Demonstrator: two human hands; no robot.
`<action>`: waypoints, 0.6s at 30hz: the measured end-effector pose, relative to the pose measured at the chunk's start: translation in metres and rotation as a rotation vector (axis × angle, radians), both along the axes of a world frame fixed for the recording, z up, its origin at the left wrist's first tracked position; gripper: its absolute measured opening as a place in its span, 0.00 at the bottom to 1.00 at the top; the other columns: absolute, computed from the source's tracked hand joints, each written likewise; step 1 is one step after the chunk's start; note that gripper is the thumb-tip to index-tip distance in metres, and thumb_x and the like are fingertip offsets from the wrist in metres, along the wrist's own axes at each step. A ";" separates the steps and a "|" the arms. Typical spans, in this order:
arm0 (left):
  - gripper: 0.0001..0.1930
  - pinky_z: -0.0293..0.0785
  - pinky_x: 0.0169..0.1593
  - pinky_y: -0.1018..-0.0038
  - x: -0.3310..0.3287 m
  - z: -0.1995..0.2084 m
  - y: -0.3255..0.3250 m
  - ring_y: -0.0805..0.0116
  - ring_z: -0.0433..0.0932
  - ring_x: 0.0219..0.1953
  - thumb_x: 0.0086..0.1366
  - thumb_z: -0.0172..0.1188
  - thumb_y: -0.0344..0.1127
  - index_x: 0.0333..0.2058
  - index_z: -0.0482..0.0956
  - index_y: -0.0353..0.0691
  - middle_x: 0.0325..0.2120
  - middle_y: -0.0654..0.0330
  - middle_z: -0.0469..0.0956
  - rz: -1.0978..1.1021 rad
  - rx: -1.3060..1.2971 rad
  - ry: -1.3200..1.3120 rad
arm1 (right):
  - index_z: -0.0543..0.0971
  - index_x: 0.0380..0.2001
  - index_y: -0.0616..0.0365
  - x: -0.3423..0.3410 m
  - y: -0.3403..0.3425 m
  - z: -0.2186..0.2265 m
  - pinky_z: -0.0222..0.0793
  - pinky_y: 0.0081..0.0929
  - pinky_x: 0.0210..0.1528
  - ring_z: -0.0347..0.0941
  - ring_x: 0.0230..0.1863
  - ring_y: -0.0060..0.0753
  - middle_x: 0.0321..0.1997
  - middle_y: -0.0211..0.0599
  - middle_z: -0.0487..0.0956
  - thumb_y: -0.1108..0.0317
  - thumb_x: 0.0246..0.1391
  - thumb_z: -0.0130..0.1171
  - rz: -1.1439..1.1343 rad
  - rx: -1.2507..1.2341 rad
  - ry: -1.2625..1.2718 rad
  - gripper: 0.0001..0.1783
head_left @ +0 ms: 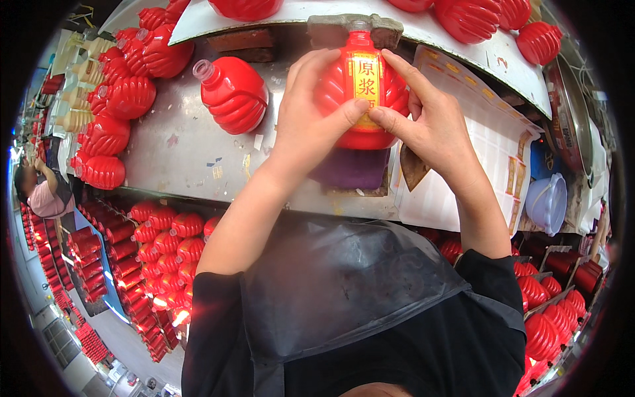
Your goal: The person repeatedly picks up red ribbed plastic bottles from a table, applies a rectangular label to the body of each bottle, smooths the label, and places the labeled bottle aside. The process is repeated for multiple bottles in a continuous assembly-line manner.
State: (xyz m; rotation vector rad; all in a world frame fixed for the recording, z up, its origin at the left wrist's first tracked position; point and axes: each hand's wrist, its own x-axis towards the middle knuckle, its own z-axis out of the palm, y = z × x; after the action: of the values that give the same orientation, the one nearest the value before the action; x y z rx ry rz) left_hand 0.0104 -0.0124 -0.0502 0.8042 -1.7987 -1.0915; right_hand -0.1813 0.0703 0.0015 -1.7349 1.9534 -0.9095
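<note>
A round red bottle with swirled ribs and a clear, uncapped neck lies between my hands, its neck pointing away from me. Down its middle runs a yellow and red label with dark characters. My left hand wraps the left side, and my right hand curves round the right side. Both thumbs press the lower part of the label, nearly meeting. Beneath the bottle shows a purple pad. The neck rests by a grey, worn block. A second red bottle lies left of my left hand.
Sheets of labels spread over the metal table at the right. Red bottles crowd its left end; more sit on a white board at the back. A pale bucket stands far right. Stacked red bottles fill the lower left.
</note>
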 end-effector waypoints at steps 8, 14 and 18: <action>0.36 0.67 0.69 0.62 0.001 0.000 -0.001 0.52 0.71 0.65 0.58 0.75 0.43 0.62 0.73 0.34 0.62 0.48 0.70 -0.007 0.005 -0.001 | 0.75 0.69 0.49 -0.001 0.002 0.008 0.78 0.40 0.40 0.85 0.35 0.52 0.35 0.52 0.86 0.46 0.52 0.71 -0.006 0.087 0.007 0.42; 0.41 0.67 0.69 0.60 0.001 0.004 0.000 0.50 0.70 0.65 0.57 0.77 0.46 0.64 0.69 0.33 0.62 0.46 0.69 -0.033 0.120 0.014 | 0.73 0.72 0.43 -0.012 -0.007 0.011 0.62 0.22 0.32 0.60 0.27 0.17 0.22 0.23 0.63 0.60 0.63 0.66 -0.001 0.129 -0.162 0.33; 0.43 0.68 0.68 0.59 -0.001 0.007 0.001 0.49 0.71 0.65 0.55 0.78 0.46 0.64 0.68 0.34 0.62 0.46 0.68 0.006 0.036 -0.069 | 0.80 0.65 0.46 -0.019 -0.027 0.009 0.65 0.23 0.35 0.64 0.31 0.20 0.28 0.28 0.68 0.65 0.65 0.65 0.192 -0.093 -0.157 0.26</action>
State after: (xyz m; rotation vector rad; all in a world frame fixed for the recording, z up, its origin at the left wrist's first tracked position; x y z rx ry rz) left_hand 0.0093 -0.0113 -0.0437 0.8776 -1.8367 -1.1076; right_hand -0.2005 0.0431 0.0100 -1.8060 1.6377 -1.0464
